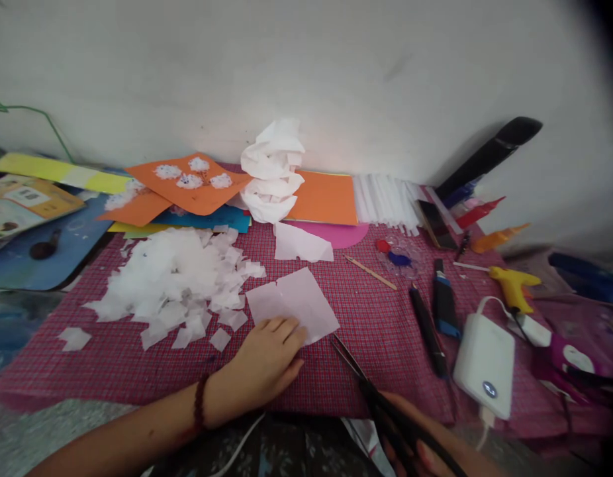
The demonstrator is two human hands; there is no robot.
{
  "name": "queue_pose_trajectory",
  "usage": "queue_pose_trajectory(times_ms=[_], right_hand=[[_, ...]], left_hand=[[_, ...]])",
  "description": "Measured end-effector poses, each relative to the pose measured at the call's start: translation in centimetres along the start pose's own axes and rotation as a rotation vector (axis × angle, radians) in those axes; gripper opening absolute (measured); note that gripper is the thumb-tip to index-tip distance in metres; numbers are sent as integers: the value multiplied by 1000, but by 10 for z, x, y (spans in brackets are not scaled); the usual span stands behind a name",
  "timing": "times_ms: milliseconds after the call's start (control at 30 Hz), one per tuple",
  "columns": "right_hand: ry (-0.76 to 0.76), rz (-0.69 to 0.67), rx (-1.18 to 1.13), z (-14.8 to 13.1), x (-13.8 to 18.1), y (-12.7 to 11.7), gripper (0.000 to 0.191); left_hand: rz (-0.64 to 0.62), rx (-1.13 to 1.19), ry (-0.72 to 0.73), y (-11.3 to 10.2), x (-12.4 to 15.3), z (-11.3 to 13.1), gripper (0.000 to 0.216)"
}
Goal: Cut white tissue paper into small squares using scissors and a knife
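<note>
My left hand (267,361) lies on the red checked cloth (376,331), fingers stretched flat onto the near edge of a thin white tissue sheet (299,301). At the bottom right my right hand (416,444) grips the handles of black scissors (371,391). Their blades are slightly apart and point up-left toward the sheet's near corner, a short way from it. A heap of small white tissue squares (175,281) lies left of the sheet.
Crumpled tissue (274,172), orange card (197,182) and a second tissue piece (299,244) sit near the wall. To the right lie a wooden stick (371,271), pens (428,328), a white power bank (485,364), a yellow glue gun (512,285) and paint tubes (485,225).
</note>
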State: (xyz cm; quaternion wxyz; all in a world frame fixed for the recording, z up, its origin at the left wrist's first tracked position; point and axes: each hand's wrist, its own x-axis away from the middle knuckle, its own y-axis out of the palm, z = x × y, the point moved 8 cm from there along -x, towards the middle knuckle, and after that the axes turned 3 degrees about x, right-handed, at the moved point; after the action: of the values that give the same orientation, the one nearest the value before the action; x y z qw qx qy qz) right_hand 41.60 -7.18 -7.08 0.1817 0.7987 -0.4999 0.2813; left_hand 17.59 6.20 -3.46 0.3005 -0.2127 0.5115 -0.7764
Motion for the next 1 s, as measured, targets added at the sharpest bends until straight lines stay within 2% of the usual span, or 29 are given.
queue_pose_trajectory(times_ms=[133,233,333,500,667,1000], right_hand=[[-21,-22,-193,-20,-19,25,79],[-28,45,-276,-27,-33,37,82],[-12,115,-262,-29,-42,45,87],[2,144,-198,-34,-48,50,96],[49,200,-212,-30,-48,49,94],[-11,264,-289,-36,-47,51,89]], left_hand=[[-45,-73,12,-4,-14,4,26],[-41,-129,64,-6,-26,9,20],[-35,-165,126,-2,-34,12,16],[5,-136,153,5,-32,11,15],[41,-113,160,6,-26,11,16],[78,-110,160,4,-28,13,15]])
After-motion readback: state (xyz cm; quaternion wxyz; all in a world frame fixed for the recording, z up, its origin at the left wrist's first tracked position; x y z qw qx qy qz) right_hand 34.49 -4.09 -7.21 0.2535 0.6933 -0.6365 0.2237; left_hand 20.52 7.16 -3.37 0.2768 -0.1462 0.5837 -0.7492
